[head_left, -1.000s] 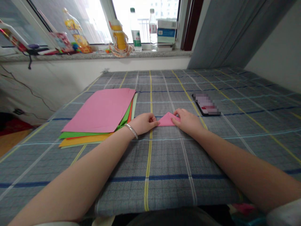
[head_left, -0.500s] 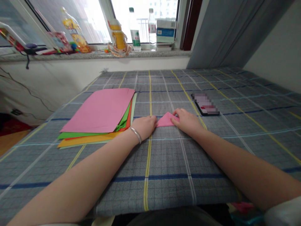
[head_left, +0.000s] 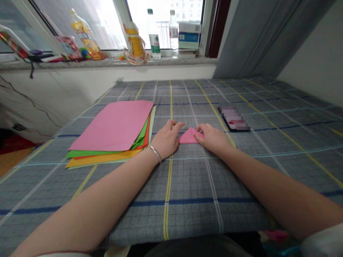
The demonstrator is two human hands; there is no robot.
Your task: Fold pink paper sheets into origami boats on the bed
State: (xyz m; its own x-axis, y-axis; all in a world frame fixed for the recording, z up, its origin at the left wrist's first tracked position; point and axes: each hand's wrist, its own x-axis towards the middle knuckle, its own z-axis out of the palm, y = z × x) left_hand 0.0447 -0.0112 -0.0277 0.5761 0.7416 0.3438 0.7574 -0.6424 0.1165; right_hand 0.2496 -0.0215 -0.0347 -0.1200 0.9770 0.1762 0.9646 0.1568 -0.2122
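Touching pink paper [head_left: 189, 136] on checked cloth [head_left: 193, 214]

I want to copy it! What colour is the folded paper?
It's a pink folded paper triangle, best seen in the head view.

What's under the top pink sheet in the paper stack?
Under the pink sheet, edges of a green sheet, a red-orange sheet, a yellow-orange sheet and a pale green sheet stick out. Their middles, and anything else between them, are covered.

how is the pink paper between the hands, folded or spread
Folded: the pink paper is a small triangle, much smaller than the flat pink sheet nearby.
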